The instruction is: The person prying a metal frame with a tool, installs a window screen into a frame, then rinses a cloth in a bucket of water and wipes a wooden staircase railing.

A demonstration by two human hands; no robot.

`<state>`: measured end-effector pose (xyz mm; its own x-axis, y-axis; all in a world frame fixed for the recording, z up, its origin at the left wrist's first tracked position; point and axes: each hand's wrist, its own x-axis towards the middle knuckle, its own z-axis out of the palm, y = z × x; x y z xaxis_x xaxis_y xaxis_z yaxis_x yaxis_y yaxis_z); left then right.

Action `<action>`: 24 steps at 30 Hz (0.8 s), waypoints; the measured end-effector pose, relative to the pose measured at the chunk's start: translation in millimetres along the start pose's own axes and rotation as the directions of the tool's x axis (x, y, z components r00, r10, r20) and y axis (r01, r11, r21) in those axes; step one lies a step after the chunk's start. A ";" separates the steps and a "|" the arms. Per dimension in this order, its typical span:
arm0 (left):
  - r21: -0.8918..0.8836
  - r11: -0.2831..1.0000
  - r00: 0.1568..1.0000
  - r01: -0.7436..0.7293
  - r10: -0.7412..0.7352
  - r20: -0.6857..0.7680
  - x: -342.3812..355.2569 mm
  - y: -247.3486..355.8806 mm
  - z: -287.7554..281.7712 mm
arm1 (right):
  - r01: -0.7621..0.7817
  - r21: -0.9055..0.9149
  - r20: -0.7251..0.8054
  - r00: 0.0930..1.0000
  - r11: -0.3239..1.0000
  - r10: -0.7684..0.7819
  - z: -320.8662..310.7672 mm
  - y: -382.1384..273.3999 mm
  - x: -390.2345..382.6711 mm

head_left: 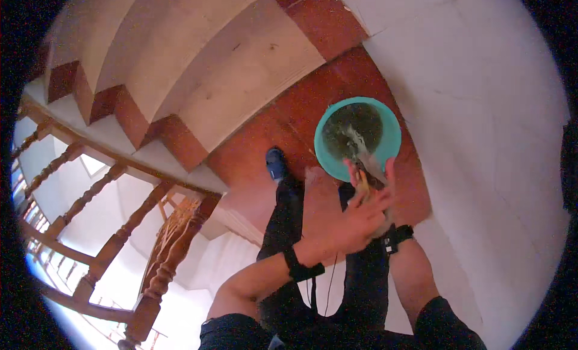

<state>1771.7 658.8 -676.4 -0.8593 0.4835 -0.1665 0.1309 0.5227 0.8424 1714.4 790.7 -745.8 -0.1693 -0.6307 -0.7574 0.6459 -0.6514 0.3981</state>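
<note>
Both hands are together just over the near rim of a turquoise basin (pixel 392 144), which holds dark, murky water (pixel 361 118). Between them hangs a grey, wet cloth (pixel 372 166), smeared by motion, and pale streaks run from it into the basin. My left hand (pixel 355 226) crosses in front, its fingers closed round the cloth. Behind it, my right hand (pixel 390 176) is partly hidden and also grips the cloth; one of its fingers points up. A black band (pixel 296 266) circles my left wrist, and a black strap with a small device (pixel 395 238) my right.
The basin stands on a red tiled landing (pixel 253 136) beside a pale wall (pixel 475 139). Curved beige steps (pixel 241 67) with red edges lie at the far left. A wooden railing (pixel 171 253) runs along the left. My dark shoe (pixel 276 163) rests left of the basin.
</note>
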 end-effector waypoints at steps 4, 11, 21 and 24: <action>-0.339 0.931 0.990 -0.136 0.137 -0.021 0.9 23.2 -11.1 | 0.010 -0.162 0.269 0.962 0.987 0.035 -45.8 -52.7 12.0; -0.853 0.486 0.965 0.188 -0.253 0.069 3.4 -6.5 -55.0 | -0.201 -0.516 -0.383 0.924 0.832 -0.014 89.0 3.9 -38.3; -0.977 -0.047 0.633 0.209 -0.754 0.172 80.7 -77.2 6.4 | 0.110 -0.993 0.107 0.991 0.037 -0.076 69.7 -12.3 -52.1; -0.945 0.148 0.582 0.292 -0.812 0.053 99.6 -65.0 14.4 | 0.197 -0.955 0.219 0.973 -0.221 -0.078 25.7 -47.3 -19.4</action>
<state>1684.8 683.0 -755.1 -0.5799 -0.1059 -0.8078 -0.6989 -0.4449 0.5600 1668.1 822.9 -736.7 -0.3779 -0.6549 -0.6544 0.5351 0.4224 -0.7316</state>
